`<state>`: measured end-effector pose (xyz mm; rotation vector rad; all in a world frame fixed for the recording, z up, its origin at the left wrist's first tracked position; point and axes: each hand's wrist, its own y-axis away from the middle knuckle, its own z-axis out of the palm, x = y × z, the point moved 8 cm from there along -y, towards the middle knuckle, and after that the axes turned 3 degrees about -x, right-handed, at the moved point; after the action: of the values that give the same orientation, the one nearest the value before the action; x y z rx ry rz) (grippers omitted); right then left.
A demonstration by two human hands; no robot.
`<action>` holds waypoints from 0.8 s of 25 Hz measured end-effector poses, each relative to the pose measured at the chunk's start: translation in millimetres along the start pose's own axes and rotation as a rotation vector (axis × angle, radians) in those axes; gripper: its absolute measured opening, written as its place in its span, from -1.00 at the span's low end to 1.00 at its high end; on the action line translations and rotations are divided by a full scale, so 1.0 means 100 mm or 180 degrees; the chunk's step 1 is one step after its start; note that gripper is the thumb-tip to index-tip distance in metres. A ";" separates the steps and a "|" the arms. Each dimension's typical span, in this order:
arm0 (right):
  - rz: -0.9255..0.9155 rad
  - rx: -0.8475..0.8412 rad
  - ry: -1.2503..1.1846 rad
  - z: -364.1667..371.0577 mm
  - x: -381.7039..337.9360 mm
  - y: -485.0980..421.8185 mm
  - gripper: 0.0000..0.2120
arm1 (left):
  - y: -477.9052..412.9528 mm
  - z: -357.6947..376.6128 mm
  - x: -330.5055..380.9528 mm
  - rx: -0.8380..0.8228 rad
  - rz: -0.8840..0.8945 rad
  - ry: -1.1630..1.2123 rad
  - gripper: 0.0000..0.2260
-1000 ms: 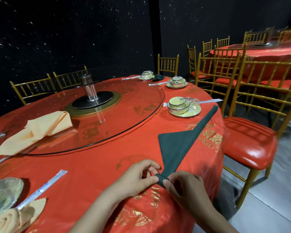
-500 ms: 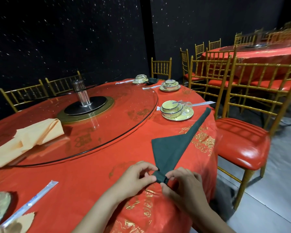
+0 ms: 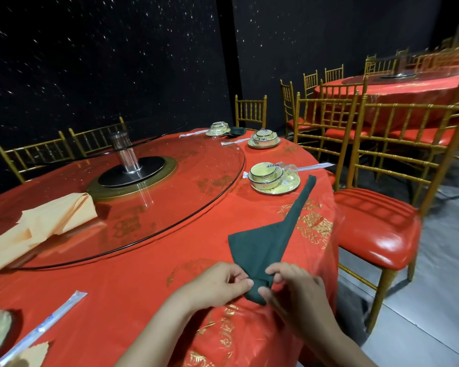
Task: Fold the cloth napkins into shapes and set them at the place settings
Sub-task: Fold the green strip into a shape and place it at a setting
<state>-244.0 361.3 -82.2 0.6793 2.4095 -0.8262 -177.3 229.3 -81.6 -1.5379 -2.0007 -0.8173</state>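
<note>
In the head view, the left hand (image 3: 217,284) and right hand (image 3: 294,290) pinch the near tip of the green napkin (image 3: 263,242) at the red counter (image 3: 143,300) edge, flat a moment ago, now rolled tight: shaping has barely begun.

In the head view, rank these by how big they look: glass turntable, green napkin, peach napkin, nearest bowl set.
1. glass turntable
2. green napkin and peach napkin: look alike, so unranked; the peach one runs off-frame
3. nearest bowl set, though it sits farther away
</note>
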 end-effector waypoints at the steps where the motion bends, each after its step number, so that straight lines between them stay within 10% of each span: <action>1: -0.0089 -0.0023 0.0139 0.03 -0.01 0.01 -0.64 | -0.05 -0.01 -0.01 0.0012 -0.0088 0.0009 -0.79; 7: 0.0222 -0.0091 -0.0433 0.03 0.19 -0.06 -0.76 | -0.05 -0.16 0.09 0.0797 0.0211 -0.0155 -0.82; 20: -0.0009 -0.0246 -0.0448 -0.22 0.33 0.00 -0.71 | -0.25 0.16 0.22 0.0209 0.0200 0.0131 -0.77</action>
<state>-274.8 385.4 -86.7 0.5687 2.3036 -0.7520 -207.4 251.4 -81.9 -1.5265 -1.9207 -0.7453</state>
